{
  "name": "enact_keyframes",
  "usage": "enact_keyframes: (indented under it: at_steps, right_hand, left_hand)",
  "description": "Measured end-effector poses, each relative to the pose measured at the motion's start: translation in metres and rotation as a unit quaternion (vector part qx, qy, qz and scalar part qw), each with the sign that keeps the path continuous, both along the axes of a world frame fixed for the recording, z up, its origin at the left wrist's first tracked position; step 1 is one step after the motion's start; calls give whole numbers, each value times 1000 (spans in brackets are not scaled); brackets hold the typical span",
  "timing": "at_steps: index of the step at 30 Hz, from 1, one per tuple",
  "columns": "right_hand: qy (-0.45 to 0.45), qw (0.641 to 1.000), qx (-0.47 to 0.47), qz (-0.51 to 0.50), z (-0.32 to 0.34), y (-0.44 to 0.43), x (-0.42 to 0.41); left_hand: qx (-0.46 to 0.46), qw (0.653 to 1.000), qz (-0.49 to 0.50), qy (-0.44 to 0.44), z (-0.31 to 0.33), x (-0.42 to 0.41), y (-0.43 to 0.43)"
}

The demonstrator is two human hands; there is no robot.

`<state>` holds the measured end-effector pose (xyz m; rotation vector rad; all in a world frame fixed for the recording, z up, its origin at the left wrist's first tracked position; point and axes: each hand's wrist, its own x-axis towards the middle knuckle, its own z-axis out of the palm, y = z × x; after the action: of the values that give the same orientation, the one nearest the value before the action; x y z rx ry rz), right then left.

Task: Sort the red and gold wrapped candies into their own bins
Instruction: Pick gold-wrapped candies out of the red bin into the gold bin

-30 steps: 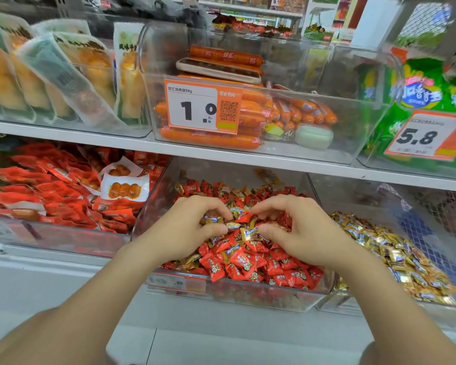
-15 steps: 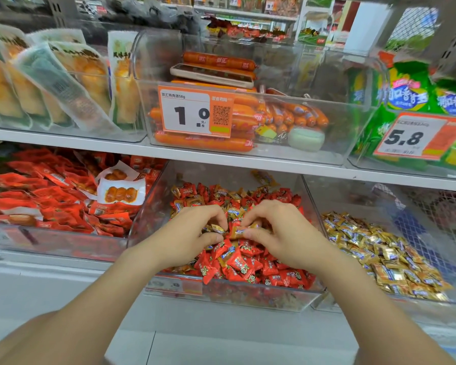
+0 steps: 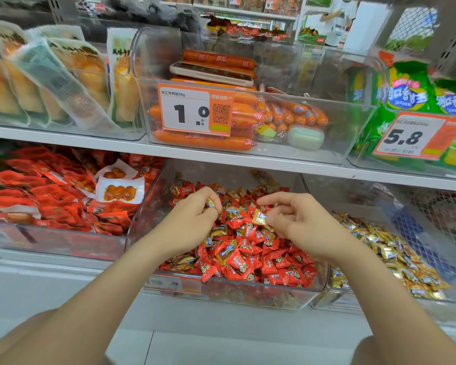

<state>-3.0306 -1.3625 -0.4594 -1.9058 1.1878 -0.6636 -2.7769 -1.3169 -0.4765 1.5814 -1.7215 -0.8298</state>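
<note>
Gold candy point(image 3: 210, 204) is pinched in the left grip point(image 3: 192, 219), a second gold candy point(image 3: 259, 217) in the right grip point(image 3: 308, 227), both over the mostly red bin point(image 3: 248, 295). Picking-out looks in hand; next, both need carrying right into the adjoining gold bin point(image 3: 379, 302).

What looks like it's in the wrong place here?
A phone lies on the sausages in the upper clear bin, with a pale green round case beside them. Below, gold candies are mixed among the red candies in the middle bin.
</note>
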Motion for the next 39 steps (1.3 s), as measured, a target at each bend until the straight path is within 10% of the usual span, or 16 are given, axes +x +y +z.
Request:
enact_keyframes:
  at_steps: [15, 33, 39]
  right_hand:
    - [-15, 996, -68, -54, 7, 4, 5]
    - [273, 947, -160, -56, -4, 13, 18]
    - [193, 964, -158, -94, 1, 8, 19]
  left_hand:
    - [-60, 991, -3, -115, 3, 21, 11]
    - [80, 965, -61, -240, -13, 18, 2]
    - [46, 977, -60, -199, -11, 15, 4]
